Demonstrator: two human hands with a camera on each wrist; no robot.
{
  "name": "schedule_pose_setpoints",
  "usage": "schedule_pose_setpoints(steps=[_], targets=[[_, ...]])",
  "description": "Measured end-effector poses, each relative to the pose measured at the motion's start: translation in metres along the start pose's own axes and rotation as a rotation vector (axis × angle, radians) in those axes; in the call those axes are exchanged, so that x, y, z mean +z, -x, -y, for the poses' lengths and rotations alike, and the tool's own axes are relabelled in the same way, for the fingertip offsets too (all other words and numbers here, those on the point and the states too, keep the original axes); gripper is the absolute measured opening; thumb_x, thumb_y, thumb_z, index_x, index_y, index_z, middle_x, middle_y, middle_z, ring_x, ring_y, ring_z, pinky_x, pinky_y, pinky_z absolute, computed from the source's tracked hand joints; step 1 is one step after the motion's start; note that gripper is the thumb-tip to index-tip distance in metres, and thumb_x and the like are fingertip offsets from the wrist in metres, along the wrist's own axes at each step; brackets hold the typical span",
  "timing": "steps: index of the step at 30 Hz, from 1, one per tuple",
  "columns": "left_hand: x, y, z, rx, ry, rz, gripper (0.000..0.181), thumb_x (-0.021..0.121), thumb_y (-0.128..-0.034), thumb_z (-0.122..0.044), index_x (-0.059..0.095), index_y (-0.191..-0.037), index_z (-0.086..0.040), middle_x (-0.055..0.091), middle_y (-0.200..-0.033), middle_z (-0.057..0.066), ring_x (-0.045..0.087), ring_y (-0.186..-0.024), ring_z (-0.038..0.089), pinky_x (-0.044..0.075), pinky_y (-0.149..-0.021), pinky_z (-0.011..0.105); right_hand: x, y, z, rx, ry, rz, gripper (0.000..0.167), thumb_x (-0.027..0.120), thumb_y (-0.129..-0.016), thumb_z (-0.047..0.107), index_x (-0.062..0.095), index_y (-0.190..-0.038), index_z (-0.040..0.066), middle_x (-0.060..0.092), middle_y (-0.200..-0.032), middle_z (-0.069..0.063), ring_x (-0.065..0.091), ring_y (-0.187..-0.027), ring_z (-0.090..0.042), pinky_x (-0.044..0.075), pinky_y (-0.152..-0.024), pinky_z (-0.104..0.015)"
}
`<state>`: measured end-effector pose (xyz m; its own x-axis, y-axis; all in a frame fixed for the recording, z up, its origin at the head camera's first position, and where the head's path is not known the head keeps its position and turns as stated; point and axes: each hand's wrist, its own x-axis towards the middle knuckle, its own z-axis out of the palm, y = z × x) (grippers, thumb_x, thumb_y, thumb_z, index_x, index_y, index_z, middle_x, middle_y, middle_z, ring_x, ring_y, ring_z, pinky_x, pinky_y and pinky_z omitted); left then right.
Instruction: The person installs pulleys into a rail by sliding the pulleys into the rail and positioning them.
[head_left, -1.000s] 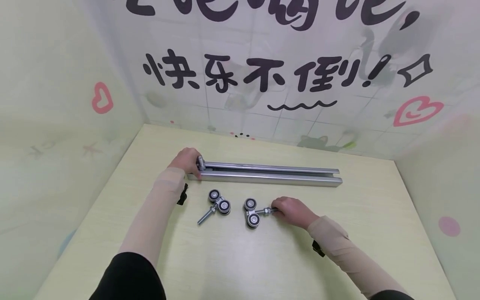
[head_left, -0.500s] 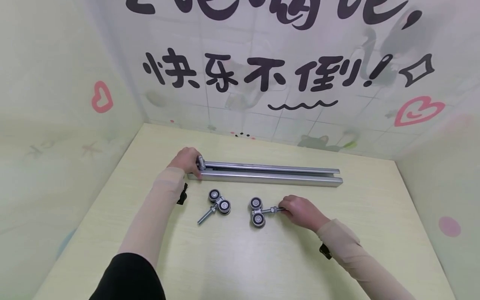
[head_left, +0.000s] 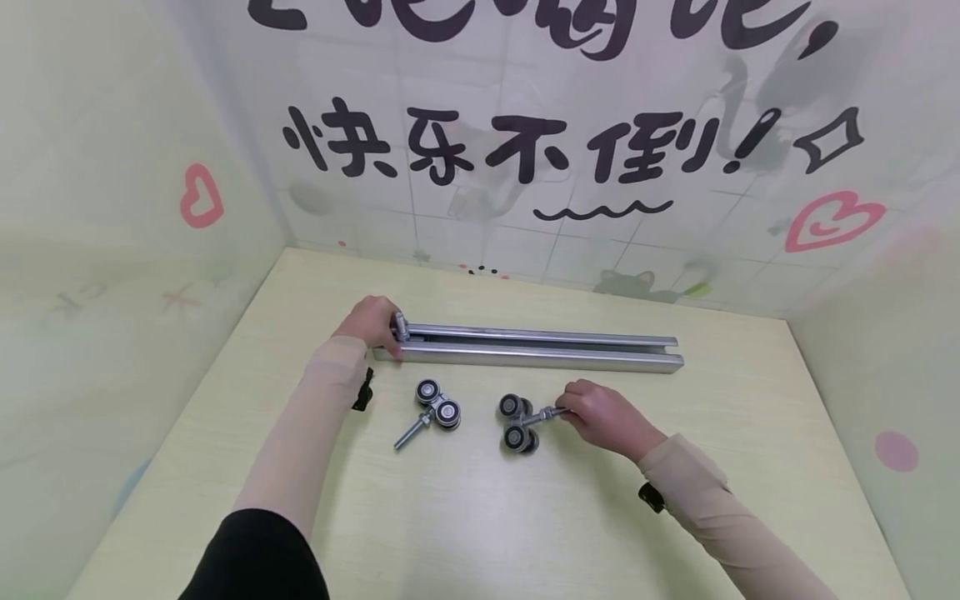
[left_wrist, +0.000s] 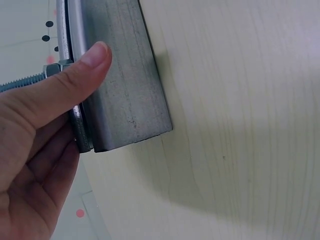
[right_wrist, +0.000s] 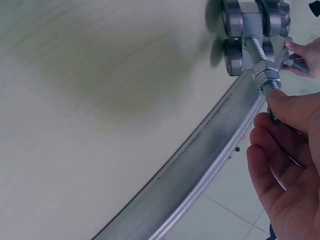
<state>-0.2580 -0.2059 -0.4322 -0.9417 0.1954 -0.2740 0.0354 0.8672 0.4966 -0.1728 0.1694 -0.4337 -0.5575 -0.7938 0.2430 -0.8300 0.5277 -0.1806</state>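
A long metal channel rail point(head_left: 540, 358) lies across the far part of the table, slot side up. My left hand point(head_left: 372, 322) grips its left end, thumb on the near wall, beside a threaded bolt point(left_wrist: 25, 81) with a nut that stands up out of the slot. In my right hand point(head_left: 606, 419) the bolt end of a roller trolley point(head_left: 517, 423) is pinched between thumb and fingers; its wheels point(right_wrist: 232, 20) point left, away from the hand. Between the hands a second roller trolley point(head_left: 438, 403) lies on the table, its bolt pointing toward the near left.
The pale wood table point(head_left: 480, 517) is bounded by a printed wall point(head_left: 480, 225) at the back and by side walls left and right. The rail's right end point(head_left: 675, 363) points toward the right wall.
My right hand has shifted slightly right with the trolley, then turned and raised it so that more of its wheels show. The left hand and the rail have stayed in place.
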Motion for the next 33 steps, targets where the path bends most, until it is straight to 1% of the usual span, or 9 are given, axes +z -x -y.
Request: schedule_pose_setpoints(steps=[8, 12, 14, 17, 25, 28, 33], targets=[[0.000, 0.000, -0.001, 0.005, -0.007, -0.005, 0.030, 0.085, -0.0541, -0.009, 0.069, -0.079, -0.007, 0.066, -0.081, 0.006, 0.057, -0.073, 0.020, 0.048, -0.071, 0.033, -0.008, -0.008, 0.007, -0.046, -0.006, -0.045, 0.008, 0.070, -0.073, -0.001, 0.065, -0.078, 0.005, 0.054, -0.070, 0.000, 0.050, -0.062, -0.007, 0.047, -0.055, -0.019], [-0.001, 0.000, -0.002, 0.003, -0.006, -0.004, 0.030, 0.085, -0.0541, -0.009, 0.069, -0.079, -0.007, 0.066, -0.082, 0.007, 0.056, -0.073, 0.020, 0.048, -0.071, 0.034, -0.007, -0.015, 0.012, -0.086, 0.004, -0.052, 0.008, 0.067, -0.073, -0.003, 0.066, -0.079, 0.003, 0.053, -0.070, -0.001, 0.051, -0.063, -0.009, 0.048, -0.057, -0.019], [-0.001, 0.001, -0.002, 0.002, -0.004, -0.005, 0.030, 0.085, -0.0541, -0.009, 0.069, -0.080, -0.007, 0.066, -0.082, 0.007, 0.057, -0.073, 0.020, 0.048, -0.071, 0.034, -0.005, -0.018, 0.015, -0.117, 0.021, -0.059, 0.009, 0.066, -0.073, -0.004, 0.065, -0.078, 0.004, 0.052, -0.070, -0.001, 0.050, -0.063, -0.009, 0.047, -0.056, -0.019], [0.000, 0.001, -0.002, -0.001, 0.003, -0.001, 0.030, 0.085, -0.0545, -0.008, 0.069, -0.080, -0.007, 0.066, -0.082, 0.007, 0.057, -0.073, 0.020, 0.048, -0.072, 0.033, -0.003, -0.021, 0.017, -0.140, 0.040, -0.063, 0.009, 0.065, -0.073, -0.004, 0.063, -0.077, 0.004, 0.050, -0.069, -0.001, 0.048, -0.062, -0.009, 0.046, -0.055, -0.019], [0.000, 0.001, 0.000, 0.000, 0.000, -0.006, 0.030, 0.085, -0.0542, -0.009, 0.069, -0.080, -0.007, 0.066, -0.083, 0.007, 0.056, -0.073, 0.020, 0.048, -0.072, 0.034, -0.002, -0.019, 0.016, -0.093, -0.005, -0.008, 0.008, 0.065, -0.075, -0.002, 0.065, -0.082, 0.003, 0.056, -0.073, -0.001, 0.052, -0.065, -0.009, 0.048, -0.059, -0.018], [0.000, 0.001, 0.000, 0.002, 0.001, -0.005, 0.030, 0.085, -0.0542, -0.009, 0.069, -0.080, -0.007, 0.066, -0.083, 0.007, 0.056, -0.073, 0.020, 0.048, -0.072, 0.034, -0.003, -0.018, 0.017, -0.106, 0.012, 0.002, 0.008, 0.066, -0.075, -0.001, 0.064, -0.081, 0.004, 0.055, -0.072, 0.000, 0.052, -0.065, -0.009, 0.048, -0.058, -0.018], [-0.001, 0.001, 0.000, 0.000, 0.006, -0.007, 0.029, 0.085, -0.0539, -0.009, 0.069, -0.078, -0.007, 0.066, -0.082, 0.007, 0.057, -0.073, 0.020, 0.049, -0.072, 0.034, -0.006, -0.021, 0.020, -0.147, 0.069, 0.002, 0.008, 0.067, -0.076, 0.000, 0.061, -0.079, 0.005, 0.053, -0.069, 0.000, 0.049, -0.061, -0.008, 0.045, -0.054, -0.017]])
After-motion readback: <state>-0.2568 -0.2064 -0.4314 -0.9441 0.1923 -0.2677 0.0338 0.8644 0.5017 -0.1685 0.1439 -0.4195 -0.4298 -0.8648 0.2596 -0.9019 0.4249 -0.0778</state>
